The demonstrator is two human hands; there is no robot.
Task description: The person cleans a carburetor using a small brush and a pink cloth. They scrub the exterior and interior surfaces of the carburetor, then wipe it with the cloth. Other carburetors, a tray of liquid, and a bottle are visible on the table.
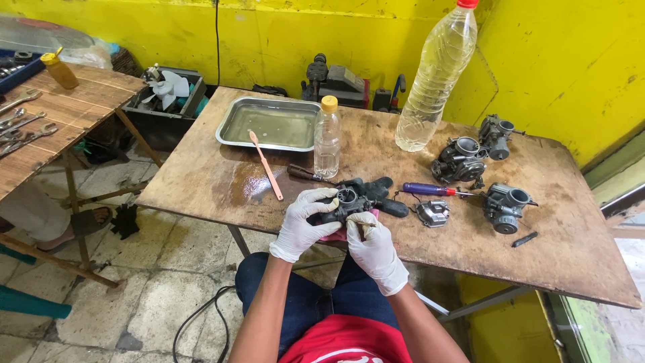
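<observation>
Both hands gloved white, both closed on one carburetor (348,204) at the near table (571,262) edge, just above the lap. Left hand (300,227) wraps the body from the side with fingers curled over the top — looks like the steadying grip. Right hand (375,250) cups it from below and toward the person, thumb up against the body, probably so the bore faces up to the camera. Something pink shows under the carb between the hands; can't tell what it is.

Just past the carb lie black gloves (379,191), touching it or nearly so. Right of them sit a purple-handled screwdriver (430,189) and a loose metal cover (433,212) — kept within easy reach, likely parts and tool for this unit.

Further right, three more carburetors (507,205) are grouped apart from the working spot.

Behind: a small bottle (327,136) with yellow cap, a large bottle (437,74) with red cap, both holding clear liquid and standing upright. A steel tray (272,123) holds shallow liquid, with a pink brush (267,165) resting over its rim onto a wet patch of table. A dark-handled tool (308,174) lies by the small bottle.

Left, a second table (74,101) carries wrenches (23,131).
</observation>
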